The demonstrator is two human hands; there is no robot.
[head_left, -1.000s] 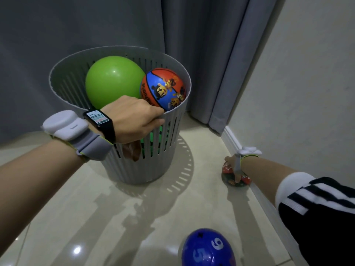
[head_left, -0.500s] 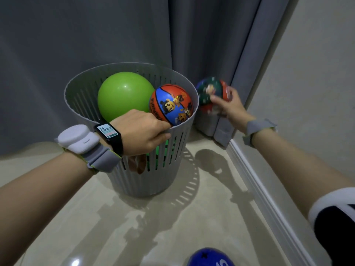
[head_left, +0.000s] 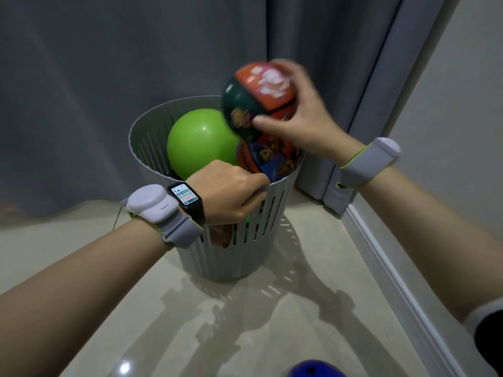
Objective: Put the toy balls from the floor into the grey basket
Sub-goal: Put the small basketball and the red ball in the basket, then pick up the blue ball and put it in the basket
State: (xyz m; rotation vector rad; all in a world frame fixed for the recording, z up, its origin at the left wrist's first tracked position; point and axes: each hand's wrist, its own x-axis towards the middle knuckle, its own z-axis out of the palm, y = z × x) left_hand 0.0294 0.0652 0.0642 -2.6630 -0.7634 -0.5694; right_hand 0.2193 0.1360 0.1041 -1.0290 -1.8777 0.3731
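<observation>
The grey slotted basket [head_left: 239, 254] stands on the floor in the corner. Inside it sit a plain green ball [head_left: 200, 141] and an orange-and-blue cartoon ball [head_left: 269, 159], both rising above the rim. My left hand [head_left: 228, 194] grips the near rim of the basket. My right hand [head_left: 302, 115] holds a red-and-green patterned ball [head_left: 255, 99] just above the basket's right side, over the cartoon ball. A blue ball [head_left: 315, 370] lies on the floor at the bottom edge, only its top showing.
Grey curtains [head_left: 136, 77] hang behind the basket and fold into the corner. A white wall [head_left: 462, 91] with a skirting board [head_left: 386, 262] runs along the right. The glossy beige floor [head_left: 217, 322] spreads in front.
My right hand has carried the red-and-green ball from the floor by the skirting board up and left, now over the basket's opening. My left hand stays on the rim.
</observation>
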